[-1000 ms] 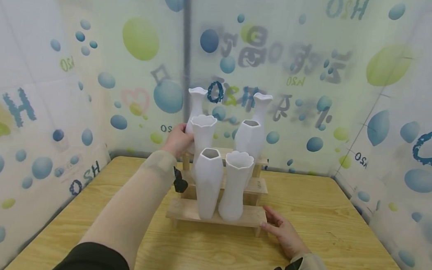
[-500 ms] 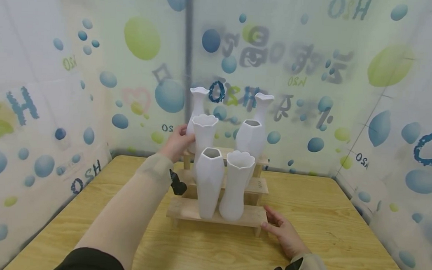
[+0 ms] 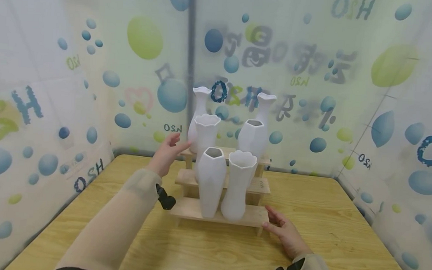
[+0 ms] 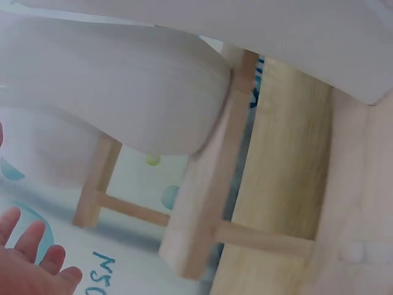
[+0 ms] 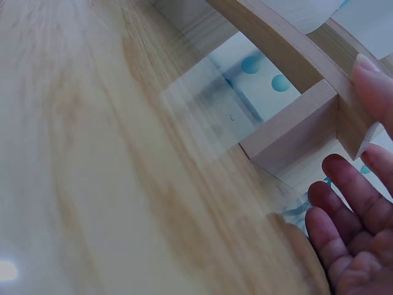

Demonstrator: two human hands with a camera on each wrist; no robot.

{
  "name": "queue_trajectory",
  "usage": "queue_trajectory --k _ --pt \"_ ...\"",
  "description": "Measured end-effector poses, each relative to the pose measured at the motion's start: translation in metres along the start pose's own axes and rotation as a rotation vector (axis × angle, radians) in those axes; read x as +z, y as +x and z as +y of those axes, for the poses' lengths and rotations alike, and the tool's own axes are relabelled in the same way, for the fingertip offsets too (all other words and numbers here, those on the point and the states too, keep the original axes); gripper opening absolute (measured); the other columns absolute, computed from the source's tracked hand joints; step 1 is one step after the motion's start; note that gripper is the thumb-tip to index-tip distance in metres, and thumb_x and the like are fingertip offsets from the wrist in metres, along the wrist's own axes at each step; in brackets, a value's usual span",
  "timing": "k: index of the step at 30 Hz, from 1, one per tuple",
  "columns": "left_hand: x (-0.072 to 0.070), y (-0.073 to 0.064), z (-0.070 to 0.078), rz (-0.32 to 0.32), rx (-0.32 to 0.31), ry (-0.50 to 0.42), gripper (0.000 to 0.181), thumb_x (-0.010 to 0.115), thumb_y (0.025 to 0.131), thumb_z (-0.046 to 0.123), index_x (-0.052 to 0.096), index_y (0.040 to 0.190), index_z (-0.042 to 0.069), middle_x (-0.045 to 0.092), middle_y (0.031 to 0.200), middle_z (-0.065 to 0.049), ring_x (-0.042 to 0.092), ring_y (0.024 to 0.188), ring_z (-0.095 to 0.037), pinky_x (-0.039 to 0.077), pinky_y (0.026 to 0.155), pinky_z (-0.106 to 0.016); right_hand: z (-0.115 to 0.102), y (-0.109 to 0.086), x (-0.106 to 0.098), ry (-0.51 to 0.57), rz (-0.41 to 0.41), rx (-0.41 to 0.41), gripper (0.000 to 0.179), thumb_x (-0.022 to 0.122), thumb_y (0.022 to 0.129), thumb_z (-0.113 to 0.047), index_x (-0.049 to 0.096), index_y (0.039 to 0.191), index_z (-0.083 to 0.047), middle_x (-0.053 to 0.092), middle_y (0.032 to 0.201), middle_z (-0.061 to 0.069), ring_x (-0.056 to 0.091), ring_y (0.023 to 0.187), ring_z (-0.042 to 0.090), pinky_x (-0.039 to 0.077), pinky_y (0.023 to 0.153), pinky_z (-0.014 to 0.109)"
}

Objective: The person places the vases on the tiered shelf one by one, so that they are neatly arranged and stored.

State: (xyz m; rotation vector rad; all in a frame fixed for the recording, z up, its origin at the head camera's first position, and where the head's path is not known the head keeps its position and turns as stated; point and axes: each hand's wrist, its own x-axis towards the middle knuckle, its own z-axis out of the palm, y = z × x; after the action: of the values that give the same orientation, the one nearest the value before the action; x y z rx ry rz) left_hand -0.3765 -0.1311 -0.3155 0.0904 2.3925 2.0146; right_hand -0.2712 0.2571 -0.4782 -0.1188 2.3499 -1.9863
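Note:
My left hand (image 3: 165, 154) is open beside the left side of a three-tier wooden stand (image 3: 183, 209). Its extended finger points at the back-left white vase (image 3: 201, 105), near or at its side. In the left wrist view loosely spread fingers (image 4: 49, 258) hold nothing. My right hand (image 3: 286, 234) lightly pinches the right end of the bottom shelf, thumb in front. In the right wrist view the other fingers (image 5: 334, 227) are loosely bent. White vases stand in pairs on each tier, including a faceted one (image 3: 211, 184) and a scalloped one (image 3: 236, 188) in front.
The stand sits on a wood-grain table (image 3: 201, 254). Patterned curtains (image 3: 141, 81) enclose the back and both sides. On the middle tier are a scalloped vase (image 3: 206, 130) and a faceted vase (image 3: 252, 137); a flared-neck vase (image 3: 264, 107) rises at back right.
My left hand has let go of the back-left vase and drawn left and towards me, its fingers opening. The right hand stays at the shelf's end. The view has shifted slightly.

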Motion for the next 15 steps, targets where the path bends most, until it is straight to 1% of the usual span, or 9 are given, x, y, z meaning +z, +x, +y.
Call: queue_trajectory --k 4,7,11,15 --pt "-0.008 -0.011 -0.016 0.03 -0.014 -0.01 0.082 0.066 0.089 0.046 0.021 0.154 0.023 0.02 0.158 -0.003 0.016 0.143 -0.028 0.016 0.11 -0.061 0.0 0.0 0.0 0.006 -0.001 0.0 0.066 0.067 0.09 -0.015 0.037 0.147 -0.004 0.045 0.14 0.019 0.038 0.129 0.03 0.029 0.105 0.044" --pt "-0.016 -0.019 -0.032 0.044 -0.011 -0.043 0.082 0.065 0.091 0.04 0.017 0.154 0.019 0.015 0.159 -0.004 0.012 0.144 -0.028 0.013 0.112 -0.059 -0.002 -0.001 0.0 0.019 -0.005 -0.006 0.064 0.065 0.092 -0.014 0.035 0.147 -0.003 0.044 0.141 0.021 0.038 0.128 0.03 0.03 0.105 0.043" --pt "-0.026 -0.028 -0.055 0.049 -0.011 -0.044 0.084 0.063 0.092 0.041 0.013 0.155 0.017 0.012 0.16 -0.005 0.01 0.144 -0.03 0.011 0.112 -0.059 -0.006 -0.003 -0.001 0.02 0.014 -0.007 0.061 0.06 0.095 -0.017 0.034 0.147 -0.001 0.042 0.142 0.024 0.04 0.128 0.03 0.032 0.102 0.04" --pt "-0.035 -0.035 -0.076 0.036 -0.011 -0.007 0.083 0.063 0.093 0.041 0.014 0.155 0.014 0.012 0.16 -0.008 0.012 0.143 -0.034 0.014 0.111 -0.058 -0.008 -0.003 -0.002 0.022 0.038 0.006 0.058 0.055 0.098 -0.022 0.034 0.147 0.0 0.04 0.143 0.024 0.042 0.125 0.027 0.038 0.097 0.034"
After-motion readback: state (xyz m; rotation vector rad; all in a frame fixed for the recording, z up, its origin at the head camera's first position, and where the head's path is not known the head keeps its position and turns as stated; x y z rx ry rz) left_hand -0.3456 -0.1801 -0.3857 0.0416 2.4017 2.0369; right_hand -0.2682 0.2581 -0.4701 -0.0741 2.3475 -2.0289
